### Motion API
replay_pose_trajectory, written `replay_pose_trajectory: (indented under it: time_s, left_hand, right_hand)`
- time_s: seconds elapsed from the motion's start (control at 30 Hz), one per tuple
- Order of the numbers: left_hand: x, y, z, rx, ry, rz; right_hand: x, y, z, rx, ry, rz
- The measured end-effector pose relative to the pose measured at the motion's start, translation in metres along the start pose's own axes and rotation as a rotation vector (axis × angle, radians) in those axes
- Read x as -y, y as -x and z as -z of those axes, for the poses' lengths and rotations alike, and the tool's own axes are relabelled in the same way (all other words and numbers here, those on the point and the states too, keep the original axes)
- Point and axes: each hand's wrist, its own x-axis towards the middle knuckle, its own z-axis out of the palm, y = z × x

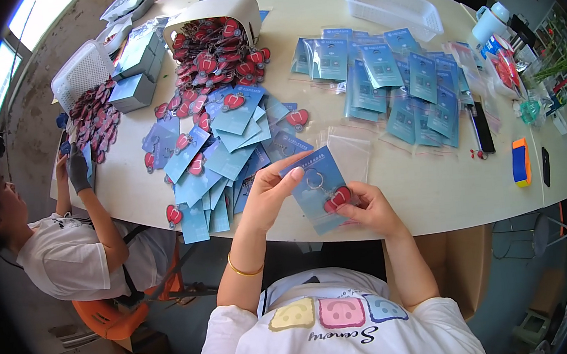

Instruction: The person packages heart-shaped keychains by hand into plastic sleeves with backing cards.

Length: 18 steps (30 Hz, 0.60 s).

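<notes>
Close to the table's near edge, my left hand (272, 190) grips a blue card (316, 217) by its upper left side, thumb on the front. A red keychain (337, 200) with a metal ring lies against the card's face. Closed at the lower right, my right hand (373, 211) has its thumb on the keychain and its fingers by the card's edge. Just beyond the card lies a clear plastic bag (356, 148). To the left spreads a loose pile of blue cards (230, 156), several with red keychains on them.
A tipped white bin (240, 7) spills red keychains (212, 57). Bagged cards (383, 75) heap at the right, near a phone (481, 128) and an orange-and-blue block (521, 162). A clear tray (390, 10) stands behind. Another person (65, 246) works at the left beside a white basket (81, 73).
</notes>
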Motion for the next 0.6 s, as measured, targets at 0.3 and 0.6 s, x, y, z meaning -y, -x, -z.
replay_pose_trajectory:
  time_s: [0.3,0.6]
  left_hand:
    - [0.026,-0.002,0.007,-0.162,0.16,0.003]
    - [0.022,0.013,-0.005,-0.036,-0.009,-0.008]
  right_hand:
    - [-0.02,-0.001,-0.015,-0.149,-0.443,0.004]
    - [-0.037,-0.016,-0.023,-0.215,-0.32,0.266]
